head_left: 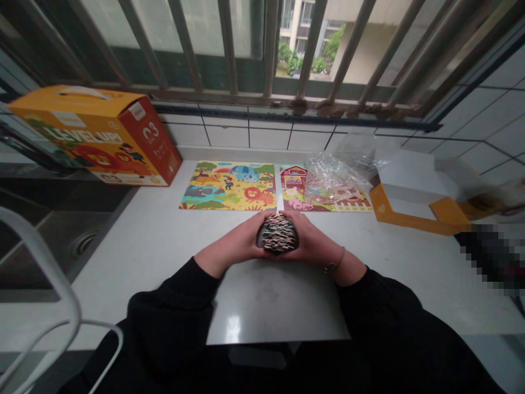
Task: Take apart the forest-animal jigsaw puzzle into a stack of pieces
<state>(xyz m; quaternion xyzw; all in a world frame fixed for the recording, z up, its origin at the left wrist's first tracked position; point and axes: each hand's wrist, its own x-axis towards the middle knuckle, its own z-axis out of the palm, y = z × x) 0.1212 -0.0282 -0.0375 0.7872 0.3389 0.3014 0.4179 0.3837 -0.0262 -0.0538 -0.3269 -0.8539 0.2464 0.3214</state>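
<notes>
Between my two hands is a thick stack of jigsaw puzzle pieces, seen edge-on as many thin layers. My left hand wraps its left side and my right hand wraps its right side, fingertips nearly meeting at the far end. The pieces' printed faces are hidden. Just beyond my hands lie a safari picture sheet with lions, an elephant and a hippo, and a farm picture sheet with a barn and pigs.
Crumpled clear plastic wrap covers part of the farm sheet. To its right sits an opened orange-and-white box. A large orange "LEVEL UP!" box stands back left, beside a dark sink. A white cable crosses the left front.
</notes>
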